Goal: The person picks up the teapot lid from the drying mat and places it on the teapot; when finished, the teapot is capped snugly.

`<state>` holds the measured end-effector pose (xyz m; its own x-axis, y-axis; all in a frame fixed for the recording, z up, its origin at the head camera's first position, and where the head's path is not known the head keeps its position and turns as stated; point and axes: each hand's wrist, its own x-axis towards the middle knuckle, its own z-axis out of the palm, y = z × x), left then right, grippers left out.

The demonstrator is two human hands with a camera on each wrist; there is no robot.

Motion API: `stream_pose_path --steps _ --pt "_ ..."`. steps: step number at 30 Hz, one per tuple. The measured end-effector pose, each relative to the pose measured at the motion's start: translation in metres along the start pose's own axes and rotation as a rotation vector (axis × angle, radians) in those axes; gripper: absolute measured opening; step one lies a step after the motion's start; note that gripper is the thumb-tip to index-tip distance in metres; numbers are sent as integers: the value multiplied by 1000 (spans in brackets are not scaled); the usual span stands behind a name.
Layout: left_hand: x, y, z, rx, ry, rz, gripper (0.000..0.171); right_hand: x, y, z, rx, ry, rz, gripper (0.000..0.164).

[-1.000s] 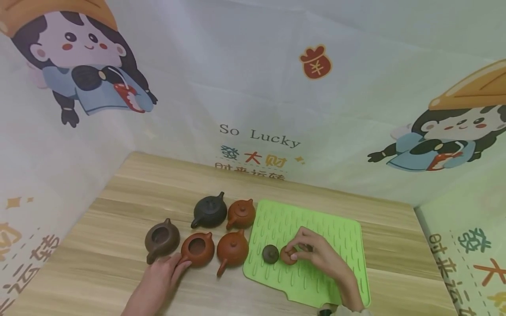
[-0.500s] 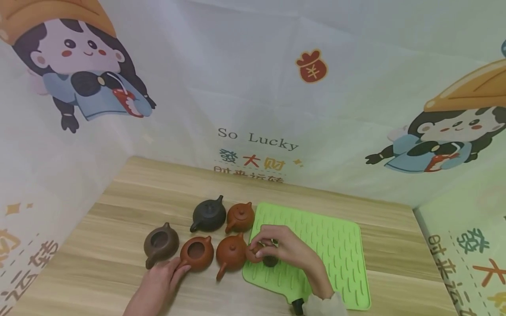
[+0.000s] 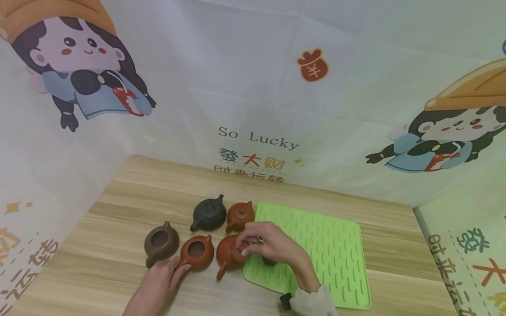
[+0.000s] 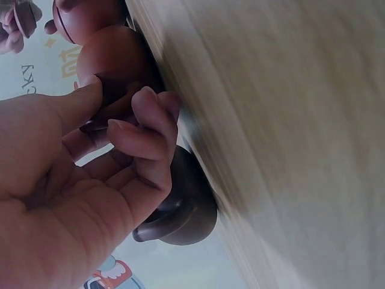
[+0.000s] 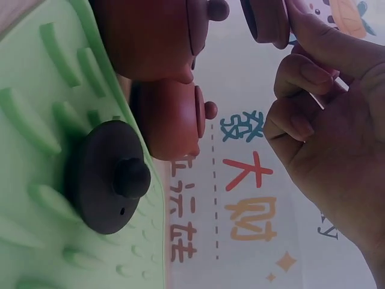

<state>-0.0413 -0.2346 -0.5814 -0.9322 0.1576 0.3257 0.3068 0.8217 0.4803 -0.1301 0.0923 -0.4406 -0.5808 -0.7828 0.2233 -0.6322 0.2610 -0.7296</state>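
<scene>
My left hand (image 3: 158, 281) pinches the handle of an orange-red teapot (image 3: 204, 260) that stands lidless on the table. In the left wrist view its round body (image 4: 111, 57) sits beyond the thumb. My right hand (image 3: 276, 245) holds a red-brown teapot lid (image 5: 267, 21) in the air. From the head view, that lid is over the right side of a lidded orange-red teapot (image 3: 223, 254). A dark brown lid (image 5: 108, 177) with a round knob lies on the green mat (image 3: 328, 254), partly hidden below the right hand in the head view.
Left of the held teapot is a lidless brown teapot (image 3: 171, 245). Behind stand a black lidded teapot (image 3: 209, 215) and a smaller orange-red lidded one (image 3: 241, 216). All rest on a wooden table (image 3: 99, 237), with a printed cloth (image 3: 253, 87) behind it.
My right hand has lifted the red-brown lid off the green mat and carried it left, past the dark lid, over the lidded teapot. The left hand stays at the teapot handle.
</scene>
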Motion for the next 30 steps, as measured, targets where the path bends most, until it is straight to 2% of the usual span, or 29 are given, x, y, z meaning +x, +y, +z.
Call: stream_pose_path --steps 8,13,17,26,30 --pt "0 1 -3 -8 -20 -9 28 16 -5 11 45 33 -10 15" --pt "1 0 -2 -5 -37 -18 26 28 -8 22 59 27 33 14" --pt "2 -2 -1 -12 -40 -23 26 36 -8 28 56 33 70 15" --pt "1 -3 -1 -25 -27 -10 27 51 -6 39 7 33 66 20" --pt "1 -2 -2 -29 -31 -5 26 59 -7 43 -6 20 90 20"
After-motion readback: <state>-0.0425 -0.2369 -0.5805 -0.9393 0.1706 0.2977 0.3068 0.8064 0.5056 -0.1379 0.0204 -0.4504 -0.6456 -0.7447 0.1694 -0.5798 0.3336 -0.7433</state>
